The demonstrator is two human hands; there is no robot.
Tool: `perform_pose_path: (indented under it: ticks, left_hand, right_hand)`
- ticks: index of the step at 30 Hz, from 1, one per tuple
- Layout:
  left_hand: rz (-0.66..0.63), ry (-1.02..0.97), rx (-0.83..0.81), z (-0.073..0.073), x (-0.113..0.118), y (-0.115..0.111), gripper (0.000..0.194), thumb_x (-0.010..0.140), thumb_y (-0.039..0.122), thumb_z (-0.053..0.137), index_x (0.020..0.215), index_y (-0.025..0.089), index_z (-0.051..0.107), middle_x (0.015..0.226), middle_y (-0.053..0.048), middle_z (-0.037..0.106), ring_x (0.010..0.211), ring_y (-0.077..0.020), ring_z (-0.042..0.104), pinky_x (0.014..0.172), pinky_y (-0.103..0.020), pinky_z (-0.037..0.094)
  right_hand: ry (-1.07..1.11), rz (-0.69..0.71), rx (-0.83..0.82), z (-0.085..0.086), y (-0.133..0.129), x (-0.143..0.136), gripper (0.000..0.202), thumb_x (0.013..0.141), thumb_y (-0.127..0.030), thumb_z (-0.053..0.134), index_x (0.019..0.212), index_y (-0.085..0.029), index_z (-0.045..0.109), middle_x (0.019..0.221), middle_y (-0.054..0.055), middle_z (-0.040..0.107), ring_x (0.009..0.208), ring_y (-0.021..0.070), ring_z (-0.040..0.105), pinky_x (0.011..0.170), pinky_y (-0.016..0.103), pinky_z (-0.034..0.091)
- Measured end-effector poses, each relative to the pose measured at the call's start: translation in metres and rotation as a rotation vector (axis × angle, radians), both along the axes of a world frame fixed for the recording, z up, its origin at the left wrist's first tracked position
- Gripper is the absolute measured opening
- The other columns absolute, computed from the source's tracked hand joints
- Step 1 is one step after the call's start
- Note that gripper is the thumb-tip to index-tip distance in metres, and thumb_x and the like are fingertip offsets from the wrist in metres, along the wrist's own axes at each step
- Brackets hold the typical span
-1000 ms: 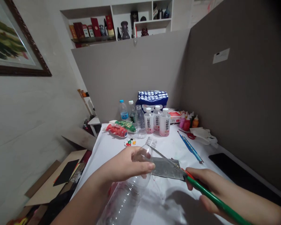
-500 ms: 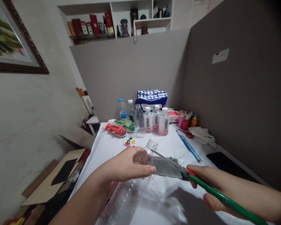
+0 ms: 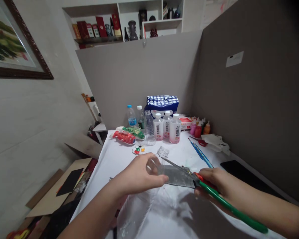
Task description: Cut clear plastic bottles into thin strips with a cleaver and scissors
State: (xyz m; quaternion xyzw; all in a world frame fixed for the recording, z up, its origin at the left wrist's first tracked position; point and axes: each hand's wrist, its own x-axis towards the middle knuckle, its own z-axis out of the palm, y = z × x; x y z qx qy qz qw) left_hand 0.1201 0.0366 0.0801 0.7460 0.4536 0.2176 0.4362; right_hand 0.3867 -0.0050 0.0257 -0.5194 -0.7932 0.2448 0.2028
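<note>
The left hand (image 3: 144, 176) has its thumb and fingers clamped around the shoulder of the clear bottle (image 3: 137, 212), which lies tilted at the near centre, its neck toward the far side. The right hand's (image 3: 218, 177) fingers are closed on the handles of the scissors (image 3: 221, 202), green and orange, whose blades reach left to the bottle just under its neck. The step in hand looks like cutting there, though the clear plastic makes it hard to tell how deep the blades bite. The next move seems to call for a firm left grip, its fingers clear of the edges, and a squeeze of the handles. Under the blades a grey sheet (image 3: 175, 177) lies on the white table (image 3: 109, 156). Farther out are a palette (image 3: 139, 150) to the left, brushes (image 3: 200, 152) to the right, and, at the far side, a ribbed bottle (image 3: 149, 129), three labelled bottles (image 3: 174, 131) and a blue pack (image 3: 161, 104).
</note>
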Motion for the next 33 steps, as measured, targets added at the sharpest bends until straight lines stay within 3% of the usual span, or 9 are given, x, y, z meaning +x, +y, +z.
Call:
perform_pose_path:
  ticks: [5, 7, 12, 17, 23, 27, 33]
  left_hand:
    - [-0.161, -0.18, -0.286, 0.012, -0.005, 0.003, 0.058, 0.06, 0.031, 0.079, 0.109, 0.017, 0.051, 0.115, -0.011, 0.059, 0.084, -0.0179, 0.061, 0.069, -0.028, 0.048]
    - [-0.215, -0.158, -0.331, 0.016, -0.009, 0.002, 0.062, 0.058, 0.028, 0.08, 0.112, 0.017, 0.051, 0.109, -0.009, 0.061, 0.083, -0.0178, 0.061, 0.068, -0.028, 0.047]
    - [-0.192, -0.036, -0.204, 0.017, -0.01, 0.004, 0.033, 0.059, 0.026, 0.076, 0.085, 0.015, 0.06, 0.071, 0.002, 0.059, 0.063, -0.0117, 0.052, 0.057, -0.023, 0.04]
    - [-0.23, 0.005, -0.159, 0.016, -0.007, 0.008, 0.021, 0.059, 0.027, 0.071, 0.067, 0.016, 0.055, 0.059, 0.005, 0.051, 0.056, -0.0096, 0.046, 0.051, -0.021, 0.034]
    - [-0.035, 0.022, -0.078, 0.001, -0.003, 0.008, 0.033, 0.055, 0.029, 0.073, 0.081, 0.015, 0.06, 0.064, 0.001, 0.058, 0.056, -0.0113, 0.051, 0.049, -0.021, 0.035]
    - [0.0, 0.052, -0.046, 0.001, -0.002, 0.008, 0.035, 0.055, 0.031, 0.074, 0.083, 0.014, 0.06, 0.066, 0.001, 0.059, 0.056, -0.0117, 0.052, 0.048, -0.022, 0.036]
    - [0.027, 0.075, -0.044, 0.0, -0.001, 0.007, 0.038, 0.058, 0.033, 0.074, 0.086, 0.015, 0.056, 0.073, -0.002, 0.062, 0.062, -0.0145, 0.056, 0.05, -0.023, 0.04]
  right_hand:
    - [0.04, 0.054, 0.005, -0.001, -0.004, -0.005, 0.029, 0.087, -0.042, 0.05, 0.072, -0.018, 0.056, 0.067, 0.002, 0.057, 0.061, 0.0148, 0.047, 0.059, 0.026, 0.037]
    - [0.07, 0.089, -0.004, -0.003, -0.006, -0.009, 0.028, 0.087, -0.043, 0.05, 0.071, -0.019, 0.052, 0.068, 0.001, 0.055, 0.063, 0.0145, 0.046, 0.059, 0.025, 0.037]
    - [0.098, 0.091, -0.051, 0.001, -0.003, -0.007, 0.038, 0.078, -0.056, 0.057, 0.081, -0.019, 0.055, 0.071, 0.0, 0.054, 0.062, 0.015, 0.046, 0.054, 0.024, 0.036]
    - [0.099, 0.091, -0.112, 0.015, -0.003, -0.002, 0.052, 0.073, -0.069, 0.057, 0.089, -0.02, 0.058, 0.078, 0.003, 0.06, 0.066, 0.0176, 0.051, 0.057, 0.025, 0.041]
    - [0.103, 0.163, -0.221, 0.013, -0.002, 0.002, 0.049, 0.08, -0.067, 0.049, 0.094, -0.022, 0.058, 0.082, 0.004, 0.062, 0.072, 0.0194, 0.053, 0.061, 0.026, 0.044]
    - [0.038, 0.084, -0.2, 0.014, 0.004, -0.003, 0.054, 0.077, -0.071, 0.05, 0.09, -0.02, 0.057, 0.079, 0.004, 0.061, 0.066, 0.0172, 0.051, 0.056, 0.025, 0.04]
    - [-0.138, 0.058, -0.171, 0.025, 0.01, -0.011, 0.059, 0.079, -0.076, 0.036, 0.076, -0.02, 0.053, 0.068, 0.003, 0.056, 0.058, 0.0144, 0.045, 0.051, 0.025, 0.032]
